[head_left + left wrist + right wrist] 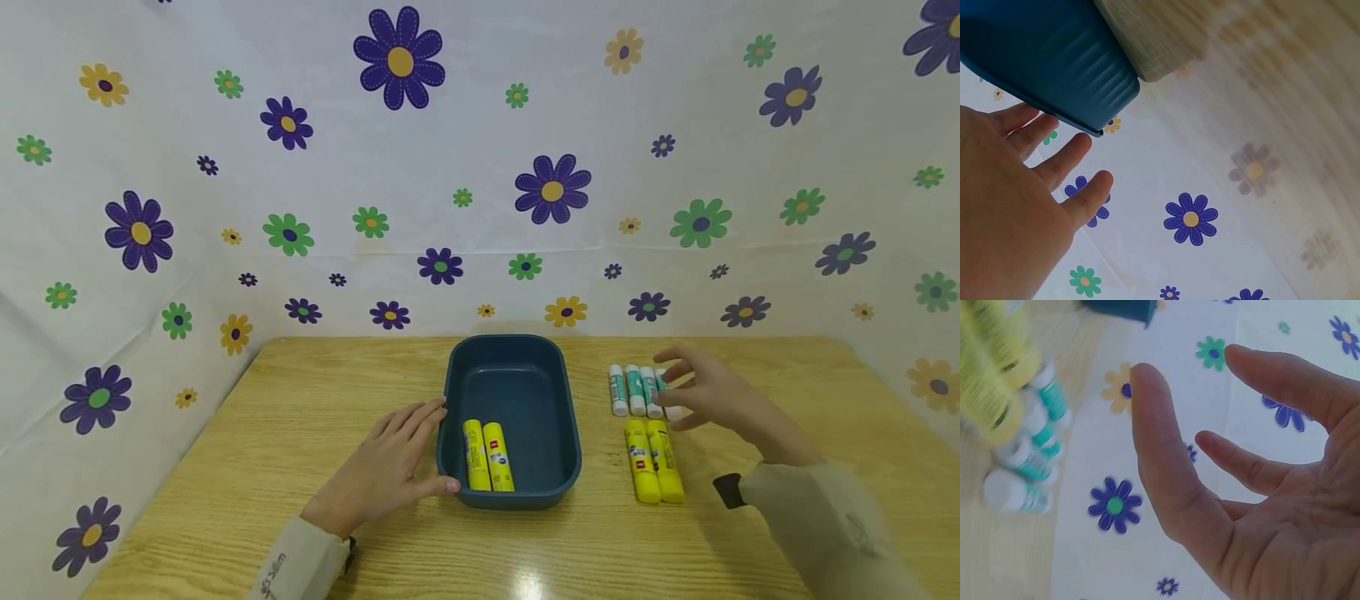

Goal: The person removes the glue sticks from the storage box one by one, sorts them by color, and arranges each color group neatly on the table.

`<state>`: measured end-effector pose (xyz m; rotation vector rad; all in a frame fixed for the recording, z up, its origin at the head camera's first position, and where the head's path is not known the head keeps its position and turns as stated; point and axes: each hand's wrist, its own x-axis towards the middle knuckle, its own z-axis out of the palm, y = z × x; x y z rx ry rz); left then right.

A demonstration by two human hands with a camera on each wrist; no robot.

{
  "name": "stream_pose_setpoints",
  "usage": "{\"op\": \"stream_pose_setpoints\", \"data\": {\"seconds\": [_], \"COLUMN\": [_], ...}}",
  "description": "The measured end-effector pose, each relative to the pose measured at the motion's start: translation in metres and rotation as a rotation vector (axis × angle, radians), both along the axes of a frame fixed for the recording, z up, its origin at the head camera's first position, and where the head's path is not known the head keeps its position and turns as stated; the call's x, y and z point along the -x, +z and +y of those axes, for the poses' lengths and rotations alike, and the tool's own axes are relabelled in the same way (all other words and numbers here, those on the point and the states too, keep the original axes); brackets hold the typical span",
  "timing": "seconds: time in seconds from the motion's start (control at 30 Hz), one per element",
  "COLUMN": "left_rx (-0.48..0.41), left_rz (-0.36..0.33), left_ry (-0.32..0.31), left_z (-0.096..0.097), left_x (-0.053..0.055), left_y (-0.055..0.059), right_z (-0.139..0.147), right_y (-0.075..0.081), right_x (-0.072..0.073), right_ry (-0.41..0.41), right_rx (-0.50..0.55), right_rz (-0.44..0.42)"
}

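A dark blue plastic bin (pixel 534 417) stands mid-table in the head view, with two yellow glue sticks (pixel 487 456) lying in its near left part. My left hand (pixel 382 468) is at the bin's left side, fingertips by the rim and thumb at the near corner; the left wrist view shows these fingers (pixel 1063 161) extended beside the bin wall (pixel 1079 69). Hovering at the right, my right hand (pixel 712 396) holds nothing, fingers spread and slightly bent. Under its fingertips lie several small white-and-teal glue sticks (pixel 634 390) in a row. Two more yellow glue sticks (pixel 652 461) lie just nearer.
The light wood table (pixel 322 392) ends at the back against a white cloth (pixel 480 225) printed with flowers. This cloth also hangs along both sides. Wood surface shows between the bin and the glue sticks at the right.
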<state>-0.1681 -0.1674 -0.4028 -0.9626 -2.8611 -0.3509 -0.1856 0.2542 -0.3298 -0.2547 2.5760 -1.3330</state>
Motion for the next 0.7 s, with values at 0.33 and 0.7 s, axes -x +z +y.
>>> {"op": "stream_pose_setpoints", "data": {"seconds": [0.33,0.7], "left_rx": [-0.001,-0.012], "left_rz": [-0.015,-0.020], "left_ry": [-0.003,0.002], "left_z": [-0.001,-0.001], "left_x": [0.001,0.000], "left_y": [-0.001,-0.001], "right_z": [-0.054,-0.107], "right_y": [0.019,0.003], "right_x": [0.006,0.012], "right_ry": [0.039,0.085], "right_rx": [0.084,0.219], "right_rz": [0.046,-0.032]}}
